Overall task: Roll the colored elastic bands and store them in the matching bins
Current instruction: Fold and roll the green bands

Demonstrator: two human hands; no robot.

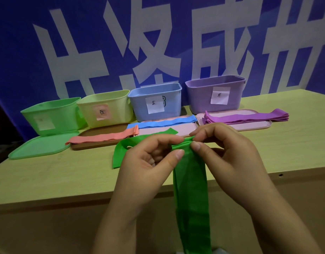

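A green elastic band (190,182) hangs down over the table's front edge, its top end pinched between my left hand (149,160) and my right hand (222,153). More green band (119,153) lies on the table behind my left hand. At the back stand a green bin (53,114), a yellow bin (106,107), a blue bin (156,101) and a purple bin (214,94). In front of the bins lie pink bands (103,137), blue bands (167,122) and purple bands (249,117).
A green lid (39,147) lies at the left, a brown lid (95,145) under the pink bands, and pink lids (249,125) under the blue and purple bands. A blue banner with white characters hangs behind. The table's front edge (66,198) runs below my hands.
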